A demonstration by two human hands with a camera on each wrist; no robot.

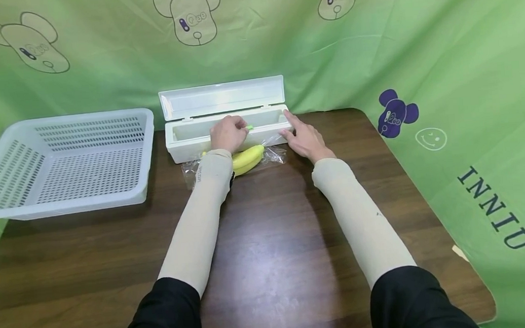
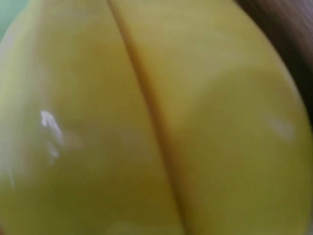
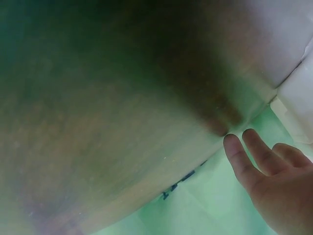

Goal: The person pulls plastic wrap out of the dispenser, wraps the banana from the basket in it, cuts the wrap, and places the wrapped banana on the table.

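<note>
Bananas (image 1: pixel 248 158) lie just on the near side of the left fingers, with clear plastic (image 1: pixel 276 155) beside them. From my end I see the left hand (image 1: pixel 227 134) curled over the white box (image 1: pixel 186 151), fingertips pinching a small green piece (image 1: pixel 250 127). I have the right hand (image 1: pixel 308 139) spread, straight fingers against the box's right end. Beyond both hands' fingers stands the raised lid (image 1: pixel 221 100); well left, a basket (image 1: pixel 146 157).

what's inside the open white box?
A small green piece shows at the left hand, over the opening of the white box. That hand covers part of the interior, and the front wall hides the near floor; anything there can't be seen.
</note>
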